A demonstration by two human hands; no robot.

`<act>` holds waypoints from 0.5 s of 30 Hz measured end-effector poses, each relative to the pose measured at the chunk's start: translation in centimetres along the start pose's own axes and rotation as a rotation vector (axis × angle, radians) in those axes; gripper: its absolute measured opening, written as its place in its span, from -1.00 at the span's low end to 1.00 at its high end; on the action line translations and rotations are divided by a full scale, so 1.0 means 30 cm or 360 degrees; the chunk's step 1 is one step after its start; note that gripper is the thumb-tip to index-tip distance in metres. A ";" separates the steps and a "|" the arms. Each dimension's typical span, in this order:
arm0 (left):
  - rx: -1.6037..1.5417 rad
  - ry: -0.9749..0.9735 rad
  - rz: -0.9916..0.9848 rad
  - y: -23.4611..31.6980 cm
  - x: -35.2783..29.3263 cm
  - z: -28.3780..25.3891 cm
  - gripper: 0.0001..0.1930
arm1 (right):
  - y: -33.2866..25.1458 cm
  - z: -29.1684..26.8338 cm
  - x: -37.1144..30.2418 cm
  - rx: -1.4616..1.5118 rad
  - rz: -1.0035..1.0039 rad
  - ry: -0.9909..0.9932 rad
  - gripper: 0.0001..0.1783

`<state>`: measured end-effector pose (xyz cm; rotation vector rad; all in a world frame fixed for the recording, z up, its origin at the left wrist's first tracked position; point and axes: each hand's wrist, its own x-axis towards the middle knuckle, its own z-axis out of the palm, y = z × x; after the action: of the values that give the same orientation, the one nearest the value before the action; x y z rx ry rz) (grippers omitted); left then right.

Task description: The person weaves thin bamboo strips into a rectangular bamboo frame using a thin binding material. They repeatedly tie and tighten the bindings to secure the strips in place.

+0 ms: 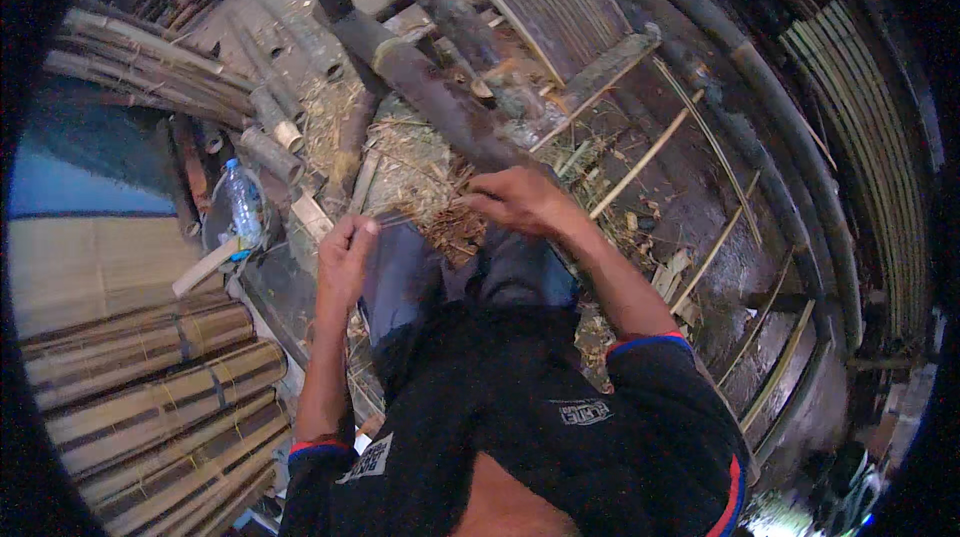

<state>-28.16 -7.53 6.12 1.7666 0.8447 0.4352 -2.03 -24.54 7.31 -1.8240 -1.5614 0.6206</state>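
Note:
Above my lap, my left hand is closed, thumb pressed against the fingers. Thin dark strips stick out of that pinch toward the right. My right hand is a short way across from it, fingers curled and thumb tip bent in. What its fingertips hold is too small to make out. Between and just below the hands lies a tangle of brown shavings, close to my right fingertips. A thick dark bamboo pole slants down from the far side and ends behind my right hand.
Pale shavings cover the ground ahead. At left are a clear plastic bottle in a bucket, cut bamboo tubes and rolled slatted bamboo bundles. Thin bamboo sticks and long curved poles lie at right.

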 end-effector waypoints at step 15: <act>0.0437 0.0650 0.0147 -0.056 -0.007 -0.264 -0.76 | 0.119 -0.244 -0.095 -0.0089 0.0303 0.0295 -0.66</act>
<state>-34.03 -2.09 7.39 2.0085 1.1546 0.7902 5.12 -28.86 9.47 -2.0264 -1.3065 0.4812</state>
